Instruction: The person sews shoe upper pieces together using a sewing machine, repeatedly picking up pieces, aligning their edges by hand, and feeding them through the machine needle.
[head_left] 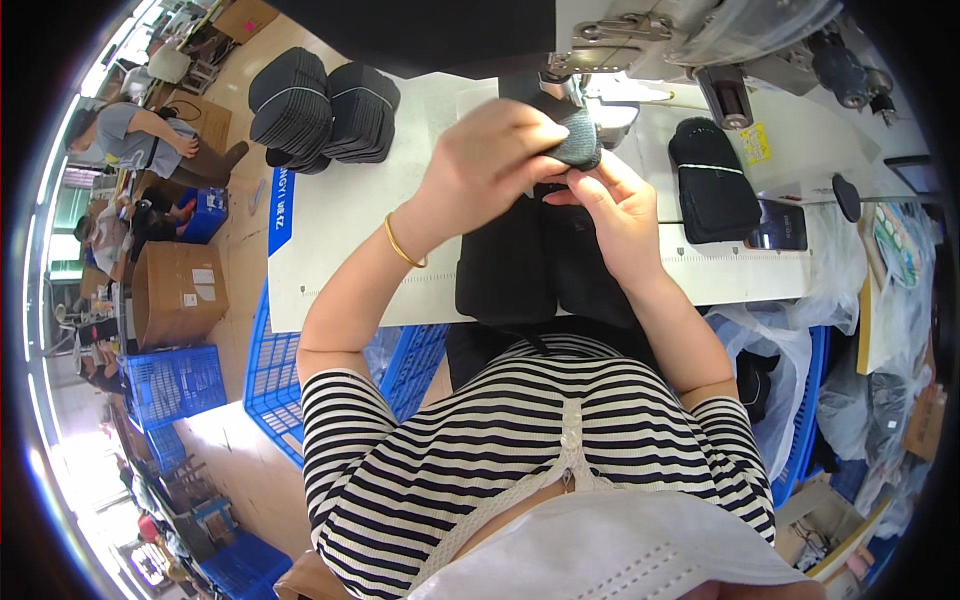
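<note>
A small dark grey fabric piece (578,146) with a rounded end is between my hands, just in front of the sewing machine's presser foot (562,88). My left hand (492,160) pinches it from the left, its fingers bent over the top. On the other side my right hand (622,212) closes thumb and fingers on the piece's near edge. Below my hands, two black stacks of fabric pieces (506,268) lie side by side at the table's near edge. My right wrist is beside the right-hand stack (592,268).
Tied bundles of black pieces (292,98) stand at the table's left, and another bundle (712,185) lies right, by a phone (778,226). The sewing machine head (640,45) overhangs the far side. Blue crates (275,375) flank my lap. A person (150,140) sits far left.
</note>
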